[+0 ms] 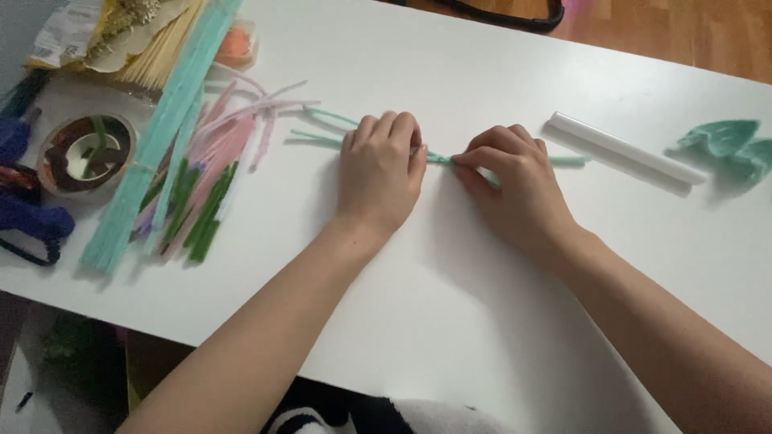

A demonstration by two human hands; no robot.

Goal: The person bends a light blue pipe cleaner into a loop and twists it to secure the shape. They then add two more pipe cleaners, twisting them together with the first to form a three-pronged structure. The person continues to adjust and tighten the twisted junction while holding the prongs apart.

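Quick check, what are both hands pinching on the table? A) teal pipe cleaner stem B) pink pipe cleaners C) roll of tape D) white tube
A: the left hand and right hand both pinch the thin teal pipe cleaner stem between them; the white tube lies untouched to the right.

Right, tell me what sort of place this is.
Probably a home craft table. Both hands pinch a teal pipe cleaner on a white tabletop, with bundles of pipe cleaners and a tape roll to the left, and wood flooring beyond.
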